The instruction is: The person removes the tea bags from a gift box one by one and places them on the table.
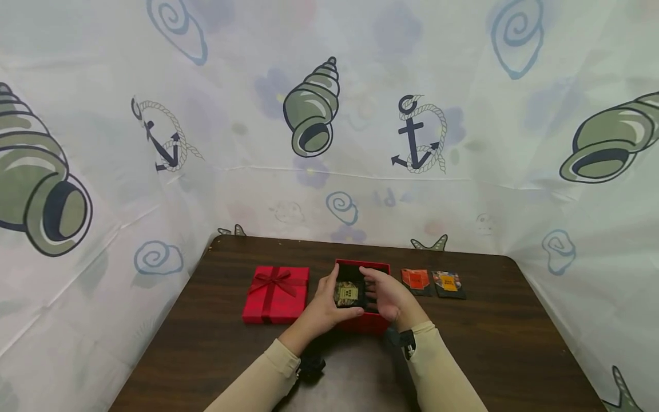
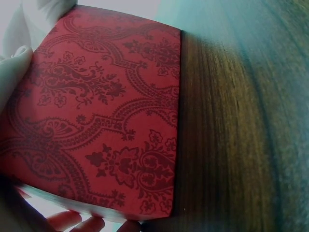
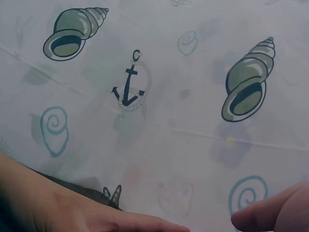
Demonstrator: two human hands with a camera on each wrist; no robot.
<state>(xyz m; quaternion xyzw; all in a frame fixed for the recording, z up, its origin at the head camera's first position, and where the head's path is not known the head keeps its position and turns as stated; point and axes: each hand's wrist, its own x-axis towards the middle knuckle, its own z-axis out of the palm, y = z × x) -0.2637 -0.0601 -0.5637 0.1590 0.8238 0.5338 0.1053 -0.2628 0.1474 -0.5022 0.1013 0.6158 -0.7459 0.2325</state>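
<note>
A dark packet with a patterned front and yellow label [image 1: 348, 293] lies within the open red gift box [image 1: 362, 324] in the head view. My left hand [image 1: 324, 303] holds the box's near left corner, thumb along the front rim and fingers against the left side. The left wrist view shows the box's patterned red front wall [image 2: 106, 111] with the thumb [image 2: 17, 67] at its rim. My right hand [image 1: 391, 294] reaches over the box's right side, its loosely bent fingers beside the packet. In the right wrist view, my left hand [image 3: 63, 208] shows low on the left.
The red box lid [image 1: 278, 294] with a ribbon bow sits left of the box. On the right lie an orange-fronted packet [image 1: 416, 280] and a colourful packet with an orange label [image 1: 449, 283]. A patterned cloth [image 1: 360, 200] hangs behind the dark wooden table [image 1: 504, 332].
</note>
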